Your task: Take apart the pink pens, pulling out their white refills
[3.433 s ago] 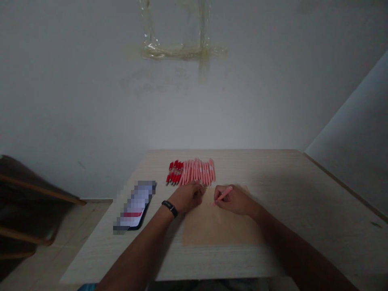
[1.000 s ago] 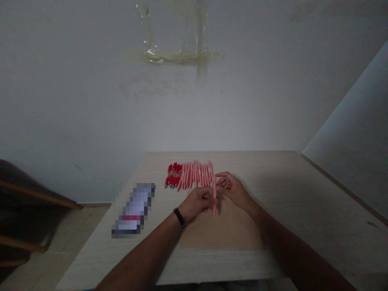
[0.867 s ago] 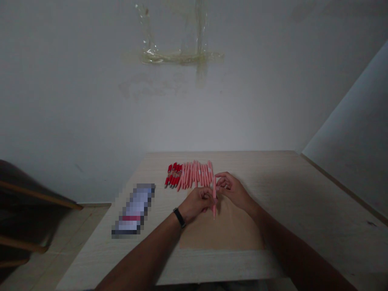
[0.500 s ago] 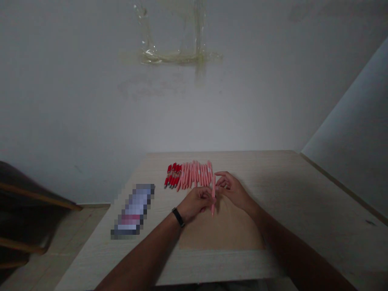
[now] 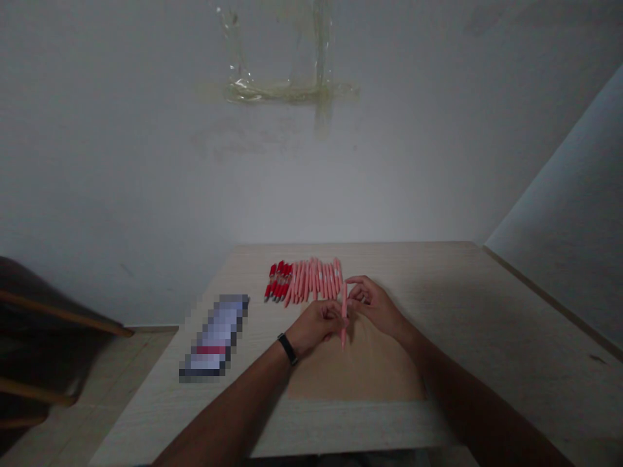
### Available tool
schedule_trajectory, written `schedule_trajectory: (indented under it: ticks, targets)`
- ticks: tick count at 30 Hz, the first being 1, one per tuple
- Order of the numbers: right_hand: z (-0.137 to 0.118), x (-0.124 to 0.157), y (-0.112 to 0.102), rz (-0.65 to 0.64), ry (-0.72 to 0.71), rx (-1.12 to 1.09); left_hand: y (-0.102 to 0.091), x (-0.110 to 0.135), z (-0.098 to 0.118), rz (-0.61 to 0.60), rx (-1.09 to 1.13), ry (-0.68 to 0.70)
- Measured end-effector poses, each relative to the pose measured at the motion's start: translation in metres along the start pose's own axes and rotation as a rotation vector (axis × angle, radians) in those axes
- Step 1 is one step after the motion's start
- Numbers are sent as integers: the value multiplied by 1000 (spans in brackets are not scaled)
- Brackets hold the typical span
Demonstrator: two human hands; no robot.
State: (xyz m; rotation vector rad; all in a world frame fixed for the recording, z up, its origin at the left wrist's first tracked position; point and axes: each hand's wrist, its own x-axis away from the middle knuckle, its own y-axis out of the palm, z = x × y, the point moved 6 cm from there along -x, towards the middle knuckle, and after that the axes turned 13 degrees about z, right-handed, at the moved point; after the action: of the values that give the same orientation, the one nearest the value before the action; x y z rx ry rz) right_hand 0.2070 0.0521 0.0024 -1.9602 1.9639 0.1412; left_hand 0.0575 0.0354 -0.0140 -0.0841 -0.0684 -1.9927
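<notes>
A pink pen [image 5: 344, 308] stands nearly upright as seen from here, its pointed tip toward me. My left hand [image 5: 318, 322], with a black band at the wrist, is closed on the pen's lower half. My right hand [image 5: 372, 303] is beside the pen's upper part. Its index finger stretches to the pen's top end, the thumb is apart from it lower down, and the other fingers are loosely bent. Below both hands lies a sheet-like piece of brown paper [image 5: 357, 376], creased near the pen. Whether the right thumb touches the paper cannot be made out.
A row of several pink pens [image 5: 311, 280] lies just beyond my hands, with several red pens [image 5: 276, 282] at its left end. A blurred, phone-like flat object [image 5: 217, 334] is on the table [image 5: 272, 428] at left. Behind rises a wall [image 5: 413, 162] with tape [image 5: 272, 94].
The pen has shifted very slightly, its tip now a little nearer to me and its length straighter up. Both hands stay almost in place.
</notes>
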Motion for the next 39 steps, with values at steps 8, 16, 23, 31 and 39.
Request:
schedule_trajectory:
  ticks: [8,16,23,31,39]
  targets:
    - [2,-1,0,-19,6,-4,-1,-2,-4,-6,-3,7]
    - [2,2,3,8,-1,-13,-2,-2,-4,30,-62,4]
    - [4,8,16,29,64,-68,-1,-1,0,84,-144,89]
    - [5,10,23,88,100,-73,3,3,8,144,-294,152]
    - [10,5,14,141,204,-136,2,6,14,85,-399,171]
